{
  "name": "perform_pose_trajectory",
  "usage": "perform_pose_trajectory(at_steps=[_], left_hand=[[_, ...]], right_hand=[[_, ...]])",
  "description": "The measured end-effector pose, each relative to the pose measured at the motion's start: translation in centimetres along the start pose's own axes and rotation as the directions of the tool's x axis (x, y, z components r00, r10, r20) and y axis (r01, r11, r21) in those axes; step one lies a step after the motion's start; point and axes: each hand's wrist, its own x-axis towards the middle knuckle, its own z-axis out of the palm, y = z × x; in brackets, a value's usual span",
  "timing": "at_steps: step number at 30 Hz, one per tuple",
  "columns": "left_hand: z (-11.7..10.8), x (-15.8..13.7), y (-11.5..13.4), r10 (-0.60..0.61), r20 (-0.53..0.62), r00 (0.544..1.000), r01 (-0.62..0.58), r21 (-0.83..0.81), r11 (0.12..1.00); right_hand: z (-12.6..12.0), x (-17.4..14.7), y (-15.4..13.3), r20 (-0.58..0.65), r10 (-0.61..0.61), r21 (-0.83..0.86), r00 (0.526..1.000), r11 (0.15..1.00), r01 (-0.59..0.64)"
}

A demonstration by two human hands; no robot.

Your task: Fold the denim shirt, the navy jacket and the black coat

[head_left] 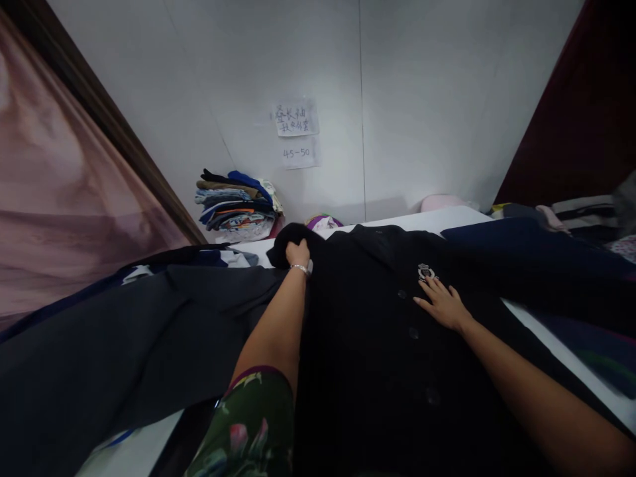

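Note:
A black jacket [362, 344] with a column of dark buttons lies front side up across the white table. My left hand [298, 255] grips a bunched, raised part of it near the shoulder, fingers closed round the cloth. Spread flat on the jacket's chest is my right hand [440, 301], its fingertips touching the pale embroidered crest [426, 272]. The jacket's sleeve on the right reaches out toward the table's right side. Dark grey cloth [163, 331] lies to the left of my left forearm.
A stack of folded clothes [238, 205] stands against the wall at the back left. Two handwritten papers [298, 132] hang on the wall. More garments [581, 215] are heaped at the right, and a pink curtain [74, 179] hangs at the left. White table surface [452, 218] shows behind the jacket.

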Motion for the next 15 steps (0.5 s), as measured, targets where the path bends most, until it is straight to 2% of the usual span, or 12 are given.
perform_pose_trajectory(at_steps=[4, 6, 8, 11, 13, 14, 15], left_hand=[[-1.9, -0.4, -3.7, -0.084, 0.022, 0.996, 0.079, 0.173, 0.982], [-2.6, -0.3, -4.5, -0.086, 0.023, 0.996, 0.079, 0.225, 0.971], [-3.4, 0.0, -4.2, -0.068, 0.004, 0.998, 0.065, 0.259, 0.964], [-4.2, -0.3, -2.0, -0.011, -0.054, 0.998, 0.026, 0.284, 0.958], [-3.6, -1.8, -0.3, 0.099, -0.069, 0.993, -0.075, 0.284, 0.956], [-2.9, -3.0, 0.4, 0.204, -0.033, 0.978, -0.187, 0.284, 0.941], [-1.9, -4.4, 0.8, 0.339, 0.039, 0.94, -0.336, 0.282, 0.899]], right_hand=[[-0.2, -0.1, -0.2, 0.013, 0.006, 0.005, 1.0, 1.0, -0.006], [-0.4, -0.1, -0.4, 0.02, 0.011, 0.012, 1.0, 1.0, -0.012], [-0.7, -0.1, -0.6, 0.02, 0.012, 0.019, 1.0, 1.0, -0.013], [-1.0, -0.2, -0.8, 0.034, 0.019, 0.03, 0.999, 0.999, -0.02], [-1.3, -0.2, -1.0, 0.051, 0.02, 0.042, 0.999, 0.999, -0.022], [-1.5, -0.2, -1.0, 0.057, 0.02, 0.048, 0.998, 0.999, -0.022], [-1.6, -0.2, -1.1, 0.061, 0.018, 0.055, 0.998, 0.998, -0.021]])
